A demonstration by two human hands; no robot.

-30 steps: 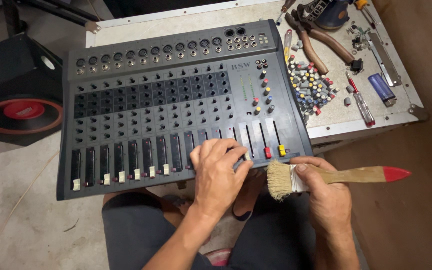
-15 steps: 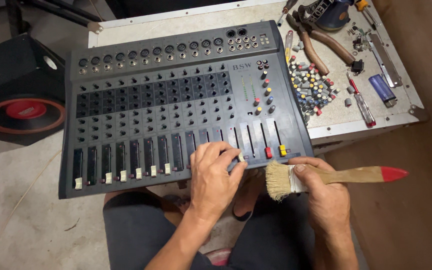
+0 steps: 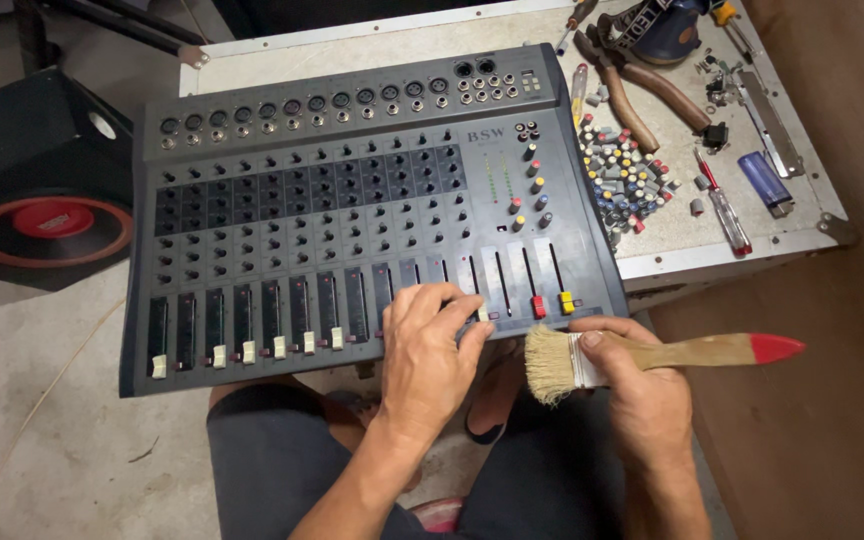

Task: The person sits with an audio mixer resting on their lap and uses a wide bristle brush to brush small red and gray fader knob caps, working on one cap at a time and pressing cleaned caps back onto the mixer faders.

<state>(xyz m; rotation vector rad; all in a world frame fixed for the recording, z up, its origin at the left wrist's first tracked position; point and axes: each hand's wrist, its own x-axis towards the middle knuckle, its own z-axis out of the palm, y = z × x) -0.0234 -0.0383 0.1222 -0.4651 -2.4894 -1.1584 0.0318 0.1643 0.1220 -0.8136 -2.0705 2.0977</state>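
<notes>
A grey audio mixing console (image 3: pixel 282 150) rests with its near edge over my lap. It has rows of bare knob shafts and a row of faders. My left hand (image 3: pixel 430 352) lies on its front edge, fingertips pinching a fader cap near the middle-right sliders. Whether the cap is gripped or just touched is hard to tell. My right hand (image 3: pixel 642 395) holds a paintbrush (image 3: pixel 652 355) with pale bristles, a wooden handle and a red tip, level just off the console's front right corner.
On the worn white tabletop (image 3: pixel 692 235) right of the console lie a pile of small coloured knob caps (image 3: pixel 624 182), pliers (image 3: pixel 642 95), a red-handled screwdriver (image 3: pixel 727 215) and a blue lighter (image 3: pixel 764 182). A black speaker with a red cone (image 3: pixel 47 225) stands on the floor at left.
My left hand's fingers have shifted slightly on the fader near the console's front edge. The brush hand stays almost still.
</notes>
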